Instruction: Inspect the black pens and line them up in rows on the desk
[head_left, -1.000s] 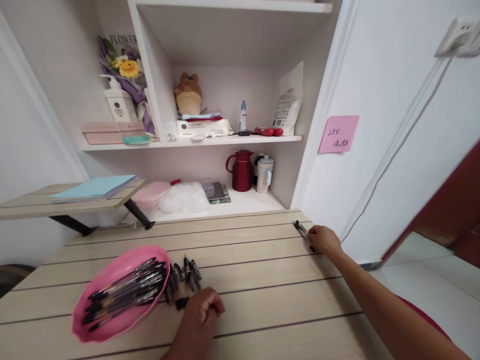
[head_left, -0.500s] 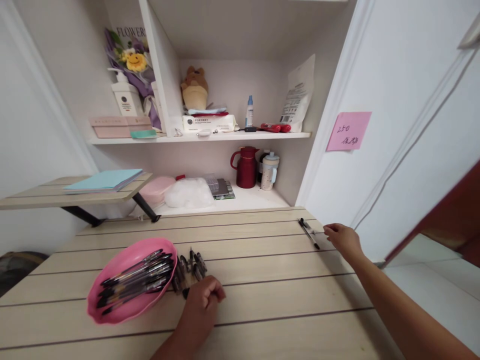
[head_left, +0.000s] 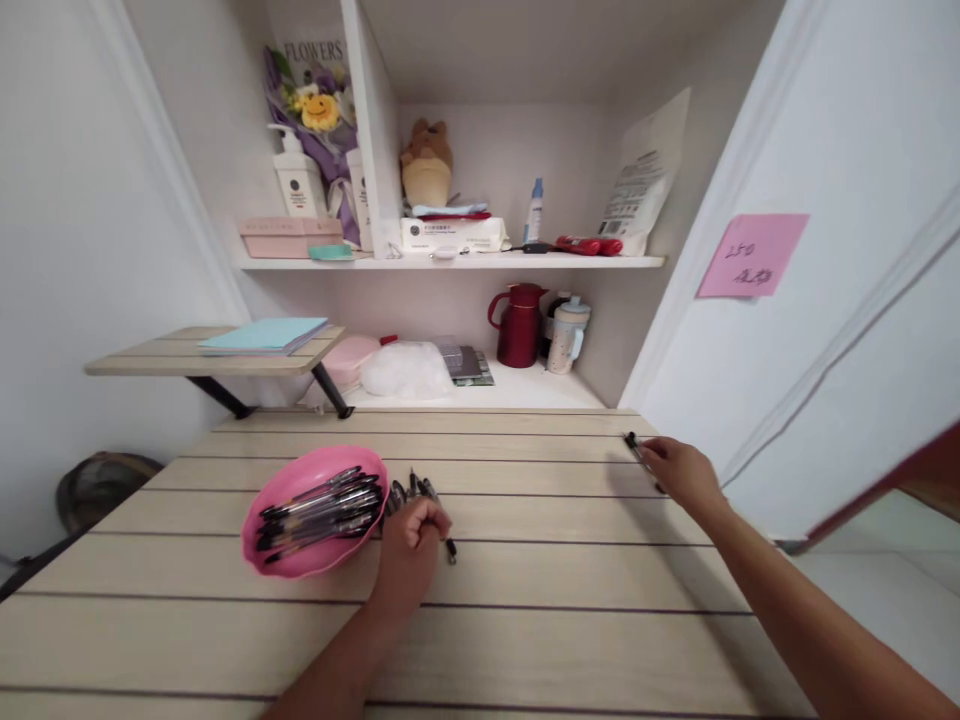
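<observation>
My left hand point(head_left: 411, 540) is closed in a loose fist just right of the pink bowl. A pen point(head_left: 451, 550) with a black end sticks out below its fingers; the rest is hidden by the hand. Behind this hand, several loose pens point(head_left: 411, 487) lie against the bowl's right side. The pink bowl point(head_left: 259, 555) has a wavy rim and holds many black-capped clear pens point(head_left: 322, 510). Far to the right, my right hand point(head_left: 679, 472) pinches at a black and clear pen point(head_left: 634, 446) on the tabletop, covering its middle.
The slatted wooden tabletop point(head_left: 525, 640) meets a white shelf unit point(head_left: 450, 262). A raised stand point(head_left: 172, 355) with blue paper point(head_left: 266, 335) is at the left. On the lower shelf are a red jug point(head_left: 519, 328), a cup point(head_left: 568, 338) and a white bag point(head_left: 407, 370).
My right hand has moved left onto the pen at the table's right side. My left hand stays by the loose pens, and a pen end now shows below its fingers. The view has shifted.
</observation>
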